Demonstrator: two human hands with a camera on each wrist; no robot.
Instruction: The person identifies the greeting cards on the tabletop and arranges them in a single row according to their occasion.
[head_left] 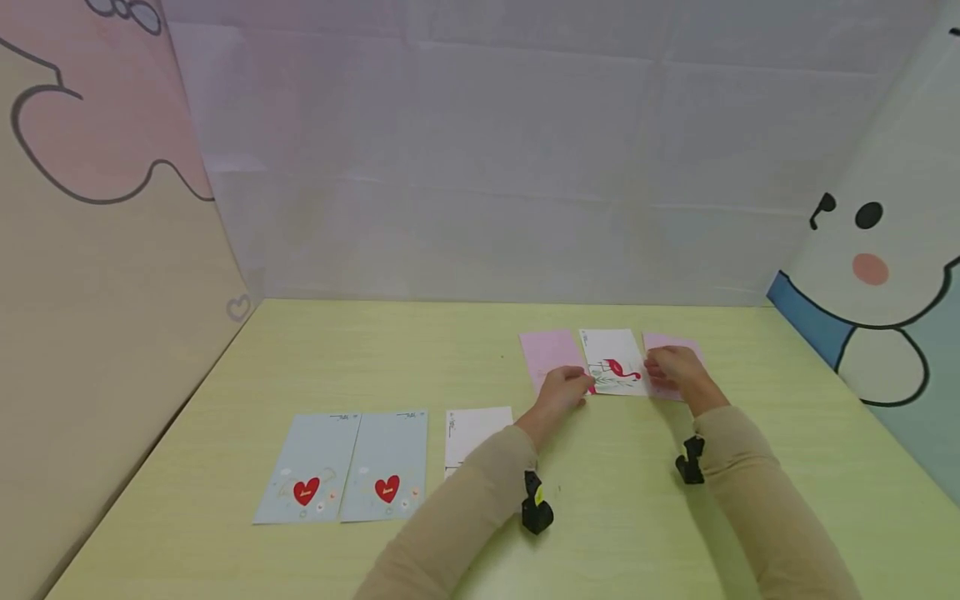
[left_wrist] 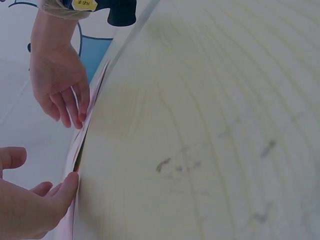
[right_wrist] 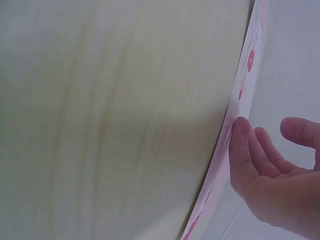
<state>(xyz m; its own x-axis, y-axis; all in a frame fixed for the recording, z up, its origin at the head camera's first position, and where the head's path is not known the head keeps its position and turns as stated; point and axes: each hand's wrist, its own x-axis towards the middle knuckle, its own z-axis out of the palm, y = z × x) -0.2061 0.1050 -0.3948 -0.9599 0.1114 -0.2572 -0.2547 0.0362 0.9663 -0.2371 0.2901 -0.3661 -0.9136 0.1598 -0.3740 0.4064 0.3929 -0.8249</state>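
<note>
Reaching over the pale yellow table in the head view, two hands are at a row of three cards: the left pink card, the white flamingo card in the middle and the right pink card. The left hand has its fingertips at the lower right corner of the left pink card, just beside the flamingo card. The right hand lies over the right pink card, fingertips near the flamingo card's right edge. Nearer the person, to the left, are the first blue card and the second blue card, side by side, each printed with a red heart. Next to them is a plain white card, partly hidden by the left sleeve.

From the left wrist, the row shows almost edge-on as a thin strip. The left hand's fingers are extended against it, thumb held well away, pinching nothing. Beyond, the right hand's fingers are loose and fairly straight, down at the strip.

From the right wrist, the right hand's forefinger rests on the card strip, its thumb wide apart and the other fingers relaxed. The fingertip seems to sit where the flamingo card meets the right pink card, though this steep angle makes it hard to be sure.
</note>
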